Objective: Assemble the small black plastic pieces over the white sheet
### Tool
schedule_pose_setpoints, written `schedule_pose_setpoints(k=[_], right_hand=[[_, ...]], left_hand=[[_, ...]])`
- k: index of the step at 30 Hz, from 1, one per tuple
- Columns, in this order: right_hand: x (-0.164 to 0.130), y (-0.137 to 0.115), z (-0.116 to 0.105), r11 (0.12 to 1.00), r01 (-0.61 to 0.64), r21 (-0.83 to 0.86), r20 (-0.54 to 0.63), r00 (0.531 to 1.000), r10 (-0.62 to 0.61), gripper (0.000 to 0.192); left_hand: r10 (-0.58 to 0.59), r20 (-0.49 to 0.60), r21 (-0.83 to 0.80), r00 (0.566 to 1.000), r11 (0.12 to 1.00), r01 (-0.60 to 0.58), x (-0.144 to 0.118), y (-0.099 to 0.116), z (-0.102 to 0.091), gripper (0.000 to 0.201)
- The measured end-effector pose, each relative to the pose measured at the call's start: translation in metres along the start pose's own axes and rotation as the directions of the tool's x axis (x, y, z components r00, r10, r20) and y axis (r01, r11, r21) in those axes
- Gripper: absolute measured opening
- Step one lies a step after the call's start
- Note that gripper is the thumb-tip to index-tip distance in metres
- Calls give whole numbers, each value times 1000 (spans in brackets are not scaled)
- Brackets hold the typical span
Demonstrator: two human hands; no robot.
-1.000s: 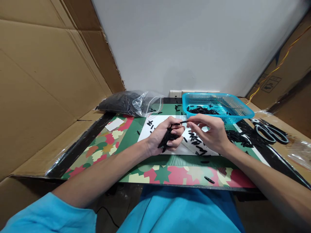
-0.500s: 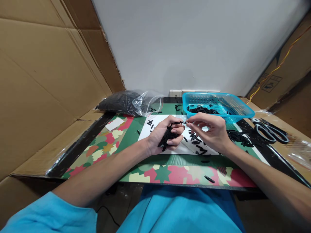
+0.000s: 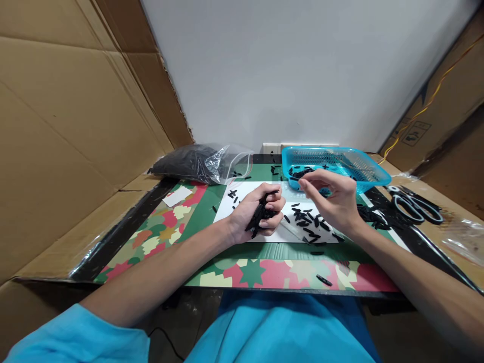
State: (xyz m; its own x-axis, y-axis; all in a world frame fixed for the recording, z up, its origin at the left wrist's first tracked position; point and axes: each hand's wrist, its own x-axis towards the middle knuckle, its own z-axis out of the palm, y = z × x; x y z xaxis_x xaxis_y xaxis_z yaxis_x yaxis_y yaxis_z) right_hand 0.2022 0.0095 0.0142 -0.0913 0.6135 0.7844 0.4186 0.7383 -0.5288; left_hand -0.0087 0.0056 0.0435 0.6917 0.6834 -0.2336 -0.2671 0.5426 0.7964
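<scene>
My left hand (image 3: 257, 214) is closed around a bunch of small, narrow black pieces (image 3: 260, 214), some poking out past the fingers. A little to the right, above the white sheet, is my right hand (image 3: 333, 196). Its thumb and forefinger are pinched together at what looks like one slim black piece (image 3: 293, 178), in front of the blue basket; the other fingers are curled. Many more loose black pieces (image 3: 312, 234) lie scattered on the white sheet (image 3: 272, 236) under my hands.
A blue plastic basket (image 3: 372, 174) with black pieces stands at the back right. A zip bag (image 3: 185, 164) full of dark material lies at the back left. Scissors (image 3: 414, 206) rest on the right, beside a black pile (image 3: 372, 217). Cardboard (image 3: 75, 126) walls the left side.
My right hand has drawn away from my left hand, slightly up and to the right. The left hand keeps its bunch of black pieces. The camera view has shifted slightly.
</scene>
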Motion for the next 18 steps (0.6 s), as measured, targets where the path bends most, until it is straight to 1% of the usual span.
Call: schedule_pose_setpoints(k=[2,4,6,8,9,11,13,14,15,16,18], right_hand=[[6,7,-8,989,26,-148,-72,997,-37,17],[12,16,-17,934,12,-356,-130,990,-62,19],[18,22,-24,864,-107,-493,-181,983,19,17],[21,25,-28,832,-203,-517,-192,974,118,13],[21,24,-28,845,-209,-493,-172,975,141,12],[19,18,-24,916,-145,-374,-87,989,122,11],[15,8,-18,984,-51,-174,42,997,59,14],[12,2,-14,997,-17,-73,113,993,25,15],[9,-4,-10,1000,8,0,187,982,-8,15],[6,-9,-5,998,25,50,235,971,-36,15],[1,-16,4,994,45,97,273,960,-70,11]], left_hand=[[3,8,-3,1000,1000,-3,0,-1,-2,39],[18,12,-5,1000,1000,-18,1,-2,-3,39],[38,6,-4,999,999,-38,1,-3,-3,39],[56,-10,-3,998,998,-56,1,-3,-3,40],[57,-20,5,998,998,-56,1,-2,-2,41],[22,-37,46,999,999,-21,1,-2,-2,46],[-31,-54,98,998,995,37,2,-3,-2,52],[-47,-65,117,997,992,55,2,-4,-1,54],[-45,-79,126,996,991,55,3,-5,-1,54],[-23,-96,127,995,991,36,3,-6,-1,53],[43,-125,125,991,992,-28,4,-9,-1,47]])
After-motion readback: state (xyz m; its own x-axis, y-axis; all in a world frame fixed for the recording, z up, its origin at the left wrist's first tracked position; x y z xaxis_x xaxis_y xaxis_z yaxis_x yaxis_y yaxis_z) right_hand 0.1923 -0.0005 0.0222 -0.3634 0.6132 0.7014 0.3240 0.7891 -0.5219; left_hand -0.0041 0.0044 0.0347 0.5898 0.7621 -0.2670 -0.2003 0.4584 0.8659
